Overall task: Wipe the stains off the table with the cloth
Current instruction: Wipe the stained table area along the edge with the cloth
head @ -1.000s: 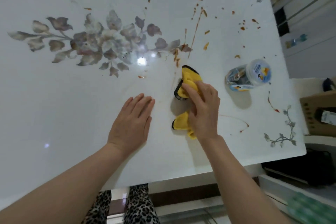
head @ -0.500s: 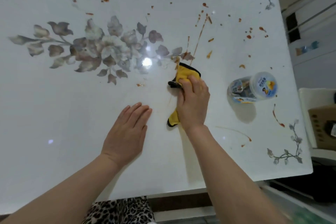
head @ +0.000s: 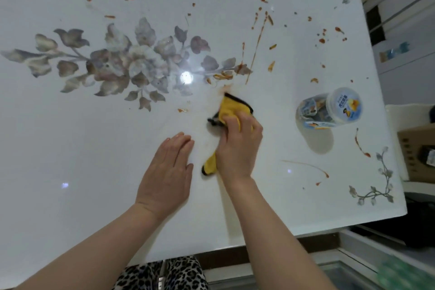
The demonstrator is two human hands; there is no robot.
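Head view. I note most of cloth (head: 235,107) hidden under right hand (head: 237,146); only yellow folds with dark edging show above fingers and beside wrist. Jar (head: 329,109) label too blurred to read. Tabletop (head: 70,148) glossy white, grey floral print, glare spots. Stains (head: 256,37) reddish-brown: streaks, drops, smear just beyond cloth. Right grip curled closed over cloth, pressing it on tabletop near centre. Left hand (head: 168,173) flat, fingers extended, empty, just beside cloth.

A home dining area: a glossy flower-printed table (head: 70,148), a snack jar (head: 329,110), household clutter beside it.
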